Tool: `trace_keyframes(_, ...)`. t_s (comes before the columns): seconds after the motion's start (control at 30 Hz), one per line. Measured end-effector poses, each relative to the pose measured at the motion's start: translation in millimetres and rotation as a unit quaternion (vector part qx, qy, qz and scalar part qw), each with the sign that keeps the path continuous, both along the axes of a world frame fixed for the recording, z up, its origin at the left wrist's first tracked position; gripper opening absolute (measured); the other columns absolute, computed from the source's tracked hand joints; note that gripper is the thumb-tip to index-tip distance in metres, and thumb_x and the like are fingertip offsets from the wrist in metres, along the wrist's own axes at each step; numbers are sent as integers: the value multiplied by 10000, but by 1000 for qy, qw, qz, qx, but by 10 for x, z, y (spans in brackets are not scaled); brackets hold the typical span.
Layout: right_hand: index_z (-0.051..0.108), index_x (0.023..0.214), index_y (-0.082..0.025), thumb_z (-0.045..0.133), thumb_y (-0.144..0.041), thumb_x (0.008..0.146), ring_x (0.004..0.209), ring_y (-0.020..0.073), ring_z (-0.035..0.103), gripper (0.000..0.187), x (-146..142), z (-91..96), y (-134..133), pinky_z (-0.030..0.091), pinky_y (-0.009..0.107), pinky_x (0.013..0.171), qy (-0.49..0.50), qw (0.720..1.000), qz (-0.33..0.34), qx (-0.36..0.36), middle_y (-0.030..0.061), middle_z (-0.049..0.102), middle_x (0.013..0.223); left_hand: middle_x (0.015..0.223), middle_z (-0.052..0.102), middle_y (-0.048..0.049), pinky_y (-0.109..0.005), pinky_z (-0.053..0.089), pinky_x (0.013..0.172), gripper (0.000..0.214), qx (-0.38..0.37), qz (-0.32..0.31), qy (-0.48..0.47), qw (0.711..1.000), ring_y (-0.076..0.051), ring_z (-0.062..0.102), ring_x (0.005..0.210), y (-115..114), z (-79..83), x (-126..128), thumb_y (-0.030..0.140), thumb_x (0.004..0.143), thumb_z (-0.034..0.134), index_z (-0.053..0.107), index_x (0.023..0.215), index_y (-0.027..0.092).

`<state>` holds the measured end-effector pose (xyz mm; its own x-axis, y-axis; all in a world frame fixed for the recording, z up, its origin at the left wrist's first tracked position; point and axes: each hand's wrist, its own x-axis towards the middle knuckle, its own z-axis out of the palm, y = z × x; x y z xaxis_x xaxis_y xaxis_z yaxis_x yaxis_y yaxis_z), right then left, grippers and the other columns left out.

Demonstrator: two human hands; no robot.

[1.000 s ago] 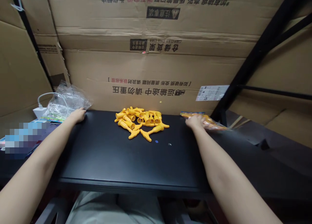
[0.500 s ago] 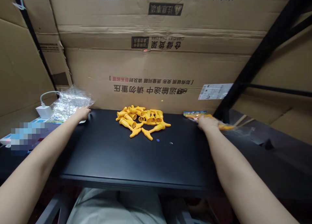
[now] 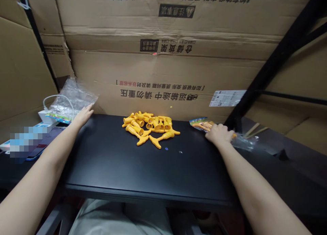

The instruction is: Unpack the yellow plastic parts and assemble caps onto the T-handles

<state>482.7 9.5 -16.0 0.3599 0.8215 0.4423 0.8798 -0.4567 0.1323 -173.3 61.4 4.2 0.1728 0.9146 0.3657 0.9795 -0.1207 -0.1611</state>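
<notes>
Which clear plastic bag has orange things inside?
The clear plastic bag under the right hand: orange pieces show inside; the crumpled clear plastic bag at the left hand shows none.

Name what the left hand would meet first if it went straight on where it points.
For the left hand, most likely the clear plastic bag at its corner, then the cardboard panel behind; depth is unclear, so it may be touching the bag.

Two bare arms (image 3: 42,175), forearms smooth and tapering towards the wrists, left hand (image 3: 84,115) and right hand (image 3: 220,135) both ungloved — pale grey-green clothing (image 3: 120,218) over the lap, soft folds, shadowed creases.
</notes>
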Motion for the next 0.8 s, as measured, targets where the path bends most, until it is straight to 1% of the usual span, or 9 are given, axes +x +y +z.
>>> trace_keyframes(0.1, 599, 1124, -68, 465, -234, 832, 1022, 345, 532, 361, -12, -39, -75, 389, 492, 826, -20, 999, 25, 32, 235, 586, 1078, 1529, 327, -131, -426, 289, 1129, 539, -9, 22, -20, 1000, -229, 336, 1397, 28, 0, -71, 37, 826, 264, 542, 1279, 126)
trace_keyframes(0.23, 591, 1099, -31, 446, -230, 852, 981, 335, 539, 348, -58, -36, -123, 393, 455, 783, -35, 998, 39, 35, 231, 590, 1056, 1569, 234, -122, -407, 319, 1116, 685, 3, 31, -63, 997, -228, 321, 1404, 44, -12, -94, 4, 767, 296, 356, 1436, 134)
trace_keyframes(0.3, 587, 1087, -24, 447, -229, 857, 970, 331, 544, 339, -72, -29, -128, 391, 440, 769, -37, 998, 40, 31, 225, 596, 1046, 1560, 222, -181, -480, 280, 1130, 681, 31, 75, -92, 992, -282, 256, 1427, 29, -30, -61, 23, 762, 328, 324, 1442, 61)
trace_keyframes(0.37, 583, 1082, -17, 439, -230, 866, 968, 331, 547, 337, -82, -24, -132, 387, 431, 759, -37, 998, 37, 28, 222, 599, 1045, 1551, 205, -231, -597, 198, 1125, 627, 48, 132, -123, 982, -352, 161, 1445, 9, -51, -8, 77, 784, 366, 369, 1408, 18)
trace_keyframes(0.5, 581, 1076, -4, 415, -225, 877, 982, 328, 550, 341, -98, -16, -148, 380, 417, 755, -35, 999, 30, 18, 213, 600, 1046, 1574, 62, -241, -748, 76, 1047, 581, 62, 216, -180, 958, -440, -10, 1441, 26, -86, 72, 272, 842, 419, 433, 1392, 85)
trace_keyframes(0.57, 579, 1083, -6, 424, -229, 874, 992, 327, 551, 342, -102, -14, -152, 381, 412, 764, -35, 999, 28, 14, 213, 601, 1052, 1575, 49, -238, -773, 70, 1021, 615, 42, 240, -214, 946, -461, 13, 1434, 85, -97, 60, 374, 853, 416, 413, 1420, 137)
trace_keyframes(0.63, 578, 1092, -16, 440, -233, 870, 997, 324, 554, 339, -101, -13, -151, 383, 409, 771, -33, 999, 26, 11, 215, 604, 1055, 1567, 102, -246, -775, 93, 1016, 671, 7, 250, -253, 935, -480, 101, 1419, 164, -109, 7, 451, 842, 418, 381, 1446, 161)
trace_keyframes(0.7, 582, 1094, -36, 452, -238, 869, 997, 324, 558, 328, -94, -12, -148, 384, 407, 770, -32, 999, 26, 8, 218, 608, 1048, 1543, 188, -263, -764, 130, 1022, 733, -24, 251, -276, 928, -489, 181, 1397, 237, -122, -69, 496, 817, 432, 366, 1455, 141)
trace_keyframes(0.8, 587, 1079, -50, 443, -244, 878, 991, 327, 560, 315, -88, -10, -149, 381, 404, 756, -37, 999, 29, 7, 223, 610, 1040, 1501, 279, -290, -733, 188, 1036, 754, -45, 260, -259, 929, -482, 244, 1379, 284, -141, -163, 480, 779, 474, 419, 1414, 76)
